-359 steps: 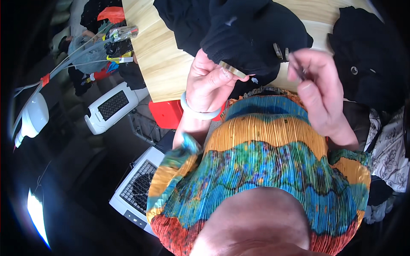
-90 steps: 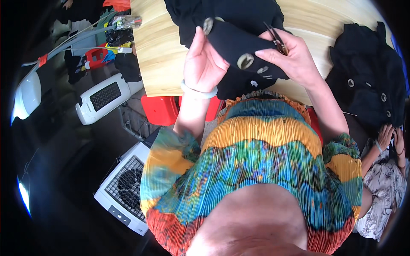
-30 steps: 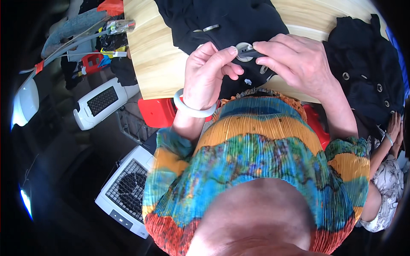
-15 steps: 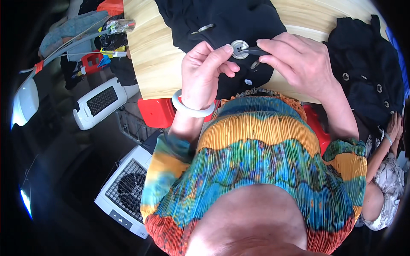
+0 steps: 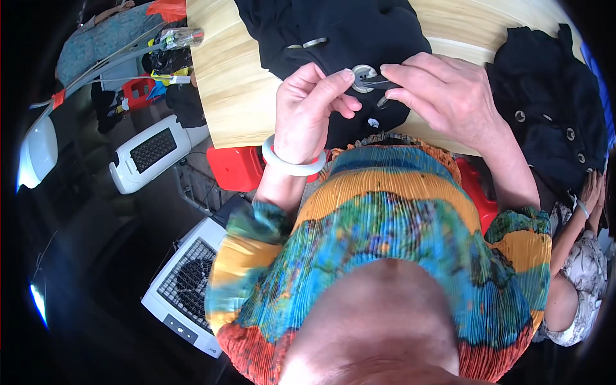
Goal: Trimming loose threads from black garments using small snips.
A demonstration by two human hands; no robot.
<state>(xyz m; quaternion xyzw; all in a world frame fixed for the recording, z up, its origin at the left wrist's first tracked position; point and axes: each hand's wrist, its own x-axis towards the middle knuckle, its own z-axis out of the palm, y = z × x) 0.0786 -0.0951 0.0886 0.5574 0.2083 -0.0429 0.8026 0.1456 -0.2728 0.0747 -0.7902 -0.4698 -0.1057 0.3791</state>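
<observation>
A large round grey button (image 5: 364,70) with holes in its middle sits over the black garment (image 5: 346,22) on the table. My left hand (image 5: 300,114) pinches its left rim between thumb and finger. From the right, my right hand (image 5: 449,96) grips a slim, pointed metal tool (image 5: 380,82), its tip at the button's holes. Most of this tool is hidden in my fingers, so its exact kind is unclear. More buttons lie on the cloth: one above (image 5: 314,42) and one (image 5: 383,101) just below my right fingertips.
A second black garment with buttons (image 5: 545,96) lies at the right of the wooden table (image 5: 224,83). A co-worker's hands (image 5: 591,192) rest by its lower edge. Red stools (image 5: 234,169) stand under the table; a white fan unit (image 5: 186,282) is at lower left.
The button and both hands have shifted slightly, the button a little right and down. The tool's tip now shows as a thin bright line across the button. At top left, a person's arm has come into view.
</observation>
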